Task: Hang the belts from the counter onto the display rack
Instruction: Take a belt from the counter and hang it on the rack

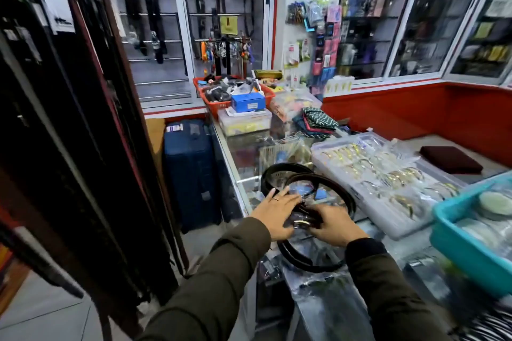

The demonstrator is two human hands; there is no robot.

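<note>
Several dark coiled belts (329,185) lie looped on the glass counter (238,171) in front of me. My left hand (277,210) rests flat on the pile with fingers spread. My right hand (335,225) curls its fingers around the belts at a metal buckle (302,223). One loop (304,261) hangs over the counter's near edge below my hands. The display rack (69,119) stands close on my left, thick with long dark belts hanging down.
A clear organiser box of bracelets (388,174) and a teal basket (454,246) sit on the counter to the right. Red baskets (219,105) and boxes crowd the far end. A blue suitcase (191,171) stands on the floor between rack and counter.
</note>
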